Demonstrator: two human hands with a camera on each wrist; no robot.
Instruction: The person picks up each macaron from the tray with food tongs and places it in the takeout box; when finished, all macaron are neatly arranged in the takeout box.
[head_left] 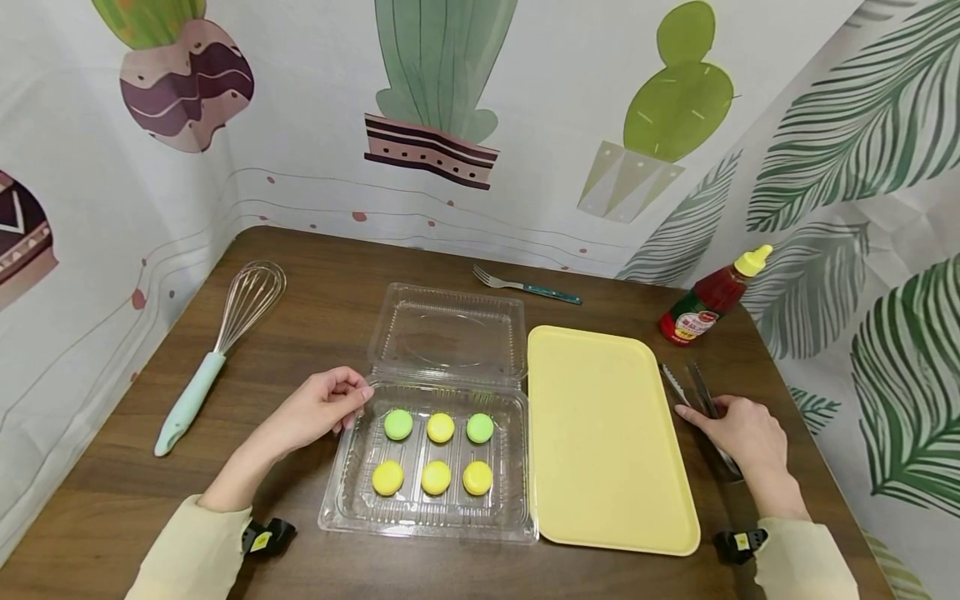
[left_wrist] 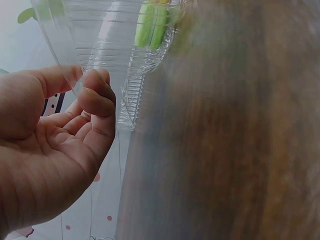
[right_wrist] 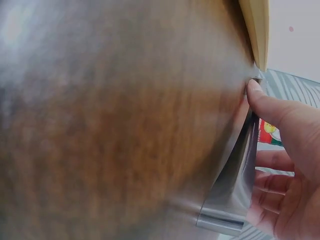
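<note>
My left hand (head_left: pixel 318 407) pinches the upper left rim of a clear plastic box (head_left: pixel 427 527) between thumb and curled fingers. Inside the box sit several yellow macarons (head_left: pixel 436 478) and two green macarons (head_left: pixel 398 425) in two rows. Its hinged lid (head_left: pixel 450 333) lies folded back, away from me. On the right, my right hand (head_left: pixel 750 437) holds metal tongs (right_wrist: pixel 232 195), thumb on one arm and fingers on the other side. The tongs lie on the table with their tips apart, pointing away from me. Between box and tongs rests a yellow tray (head_left: pixel 607 442).
A whisk (head_left: pixel 206 375) with a pale green handle lies at the left. Behind the tray is a fork (head_left: pixel 536 290) with a teal handle. A red sauce bottle (head_left: pixel 705 304) with a yellow cap stands at the back right. Printed cloth (head_left: pixel 540 100) hangs behind the table.
</note>
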